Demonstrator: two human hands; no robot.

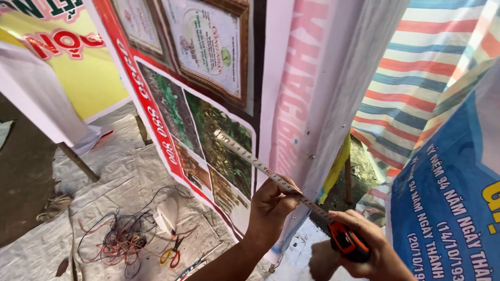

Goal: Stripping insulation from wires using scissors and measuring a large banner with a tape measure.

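Left hand [271, 205] pinching the tape [250, 158] flat against the banner [208, 135], right hand [364, 250] closed round the orange case [348, 242]; best kept taut, straight

— Where does the view sit?
— On my head, tilted down and forward, close above my hands [312, 229].
— What does it face?
— The hanging banner [208, 130] near ahead, the floor [31, 171] far left. It's the only view.
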